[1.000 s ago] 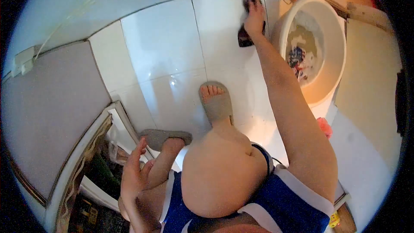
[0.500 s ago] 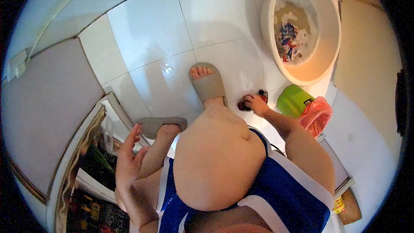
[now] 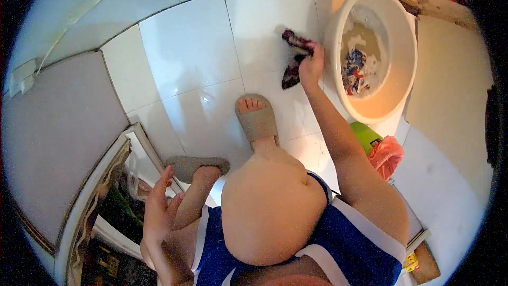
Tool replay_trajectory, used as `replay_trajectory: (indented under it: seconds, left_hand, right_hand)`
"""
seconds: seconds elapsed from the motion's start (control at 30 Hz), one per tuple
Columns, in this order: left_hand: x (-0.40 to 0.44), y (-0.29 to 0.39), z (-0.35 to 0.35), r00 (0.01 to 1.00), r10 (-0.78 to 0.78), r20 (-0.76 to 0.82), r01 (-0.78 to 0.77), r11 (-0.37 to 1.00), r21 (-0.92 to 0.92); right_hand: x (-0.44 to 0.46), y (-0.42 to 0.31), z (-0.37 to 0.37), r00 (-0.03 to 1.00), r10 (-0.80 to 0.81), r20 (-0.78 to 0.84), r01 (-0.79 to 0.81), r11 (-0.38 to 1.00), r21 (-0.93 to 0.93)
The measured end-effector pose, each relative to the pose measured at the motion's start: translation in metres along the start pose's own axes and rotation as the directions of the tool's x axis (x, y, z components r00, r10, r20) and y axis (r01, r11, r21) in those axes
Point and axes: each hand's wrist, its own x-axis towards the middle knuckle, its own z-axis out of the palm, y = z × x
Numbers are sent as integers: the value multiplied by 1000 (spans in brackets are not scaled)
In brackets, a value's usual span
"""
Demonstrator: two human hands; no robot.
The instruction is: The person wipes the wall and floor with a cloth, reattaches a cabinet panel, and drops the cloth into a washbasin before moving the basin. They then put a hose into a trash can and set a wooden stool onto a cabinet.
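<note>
My right hand (image 3: 311, 66) is closed around a crumpled dark maroon and black cloth (image 3: 291, 72). Loose ends of the cloth hang out to the left, over the white tiled floor (image 3: 270, 16); whether it touches the tiles I cannot tell. Just right of that hand stands a large cream basin (image 3: 405, 69). Soapy, murky water fills its bottom, with blue, red and white patterned fabric (image 3: 356, 62) partly under the suds. My left hand (image 3: 159, 201) hangs beside my leg with its fingers apart and nothing in them.
A green bin (image 3: 364, 133) lined with a pink plastic bag (image 3: 388, 153) stands below the basin, near my right forearm. My feet wear grey-brown slippers (image 3: 257, 127). At the lower left is a door frame (image 3: 138, 140) with cluttered items beyond it.
My right hand has moved forward across the floor, away from beside the green bin to beside the basin, taking the dark cloth along. The cloth hangs more spread out. My left hand stays put.
</note>
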Motion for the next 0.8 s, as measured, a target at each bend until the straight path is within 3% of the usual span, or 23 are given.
replay_trajectory:
  seconds: [0.13, 0.2, 0.27, 0.3, 0.33, 0.4, 0.47, 0.53, 0.63, 0.67, 0.8]
  left_hand:
    - [0, -3, 1, 1000, 27, 2, -27, 998, -64]
    - [0, -7, 0, 1000, 9, -7, -9, 999, -42]
    - [1, -6, 2, 1000, 2, -22, -2, 1000, -25]
    - [0, -5, 3, 999, -6, -37, 4, 999, -33]
    - [1, -5, 3, 998, -15, -55, 12, 999, -40]
    - [0, -9, 1, 998, -37, -49, 37, 999, -11]
    - [-5, -11, 0, 997, -76, -22, 76, 997, 19]
    - [-4, -11, -2, 997, -74, 17, 74, 997, -5]
    - [-6, 1, -9, 998, -22, 56, 22, 1000, 6]
    - [-6, 3, -11, 998, -29, 60, 28, 1000, 4]
    - [-10, 9, -19, 999, 36, 2, -36, 997, 62]
  right_hand:
    - [61, 7, 39, 943, 71, -326, -104, 991, -85]
    - [81, 14, 42, 952, 78, -296, -77, 997, 13]
    - [92, 21, 49, 963, -221, -157, 144, 907, -396]
    - [90, 26, 48, 966, -256, 49, 255, 887, -384]
    - [93, 34, 53, 964, -262, 55, 263, 890, -373]
    - [95, 48, 69, 961, -271, 51, 255, 803, -539]
    - [98, 41, 79, 972, -230, -36, 182, 846, -500]
    - [98, 38, 91, 955, -297, -20, 243, 816, -525]
    - [90, 8, 125, 887, -421, 187, 459, 775, -435]
    - [80, -9, 134, 877, -386, 288, 472, 803, -363]
    - [35, -69, 182, 595, -638, 489, 728, 685, 8]
